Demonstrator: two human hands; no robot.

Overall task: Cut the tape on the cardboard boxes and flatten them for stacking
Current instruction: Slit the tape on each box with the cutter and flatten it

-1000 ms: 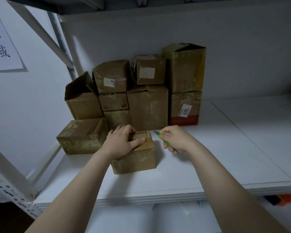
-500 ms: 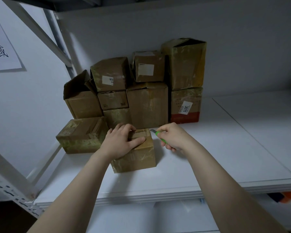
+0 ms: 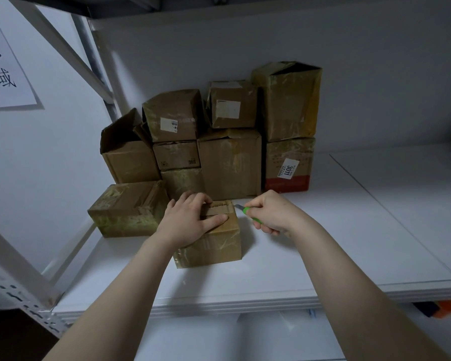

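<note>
Left grip (image 3: 190, 220) lies on top of the small box (image 3: 214, 247), with my fingers curled over its far top edge and my thumb stretched flat across the taped lid, so I hold it down from above. Right grip (image 3: 271, 212) sits just right of the small box, closed round the green handle of a utility knife (image 3: 248, 211). Its short grey blade points left at the small box's far right top corner, and I cannot tell whether the tip touches the cardboard.

The small box stands upright on the white shelf (image 3: 336, 243) with its flaps closed and shiny tape across its top and front face.

Just left of the small box and a little farther back lies a low wide box (image 3: 126, 207) wrapped in tape. Directly behind the small box, a stack of boxes (image 3: 229, 162) rises against the back wall. Behind and to the right stands a red-banded box (image 3: 288, 166) with a white label, and an open-topped box (image 3: 288, 100) sits on it. Behind and to the left is a box with raised flaps (image 3: 128, 157). High up and far left of the small box, a paper sign (image 3: 8, 61) hangs on the side wall.
</note>
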